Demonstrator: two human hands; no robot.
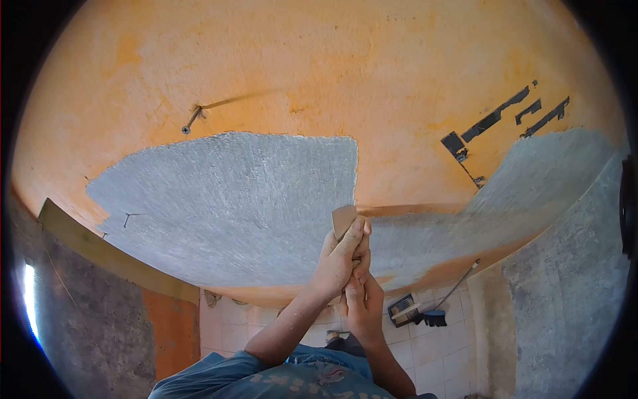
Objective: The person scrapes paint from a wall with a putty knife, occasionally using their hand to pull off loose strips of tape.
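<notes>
Up against the wall goes a small tan sanding block, its flat face set right at the lower right corner of the big grey plastered patch. Both hands are clamped on it. The left hand wraps it from below, fingers curled up over its edge in a tight grip. The right hand sits just beneath, closed around the base of the left and pressing up into it, so the 2 hands are stacked and touching.

Around them, the orange wall fills the upper view, with a nail sticking out above the patch. A second grey patch runs off to the right. Down low, a dark brush leans on the white tiles. The person's blue sleeve shows at the bottom.
</notes>
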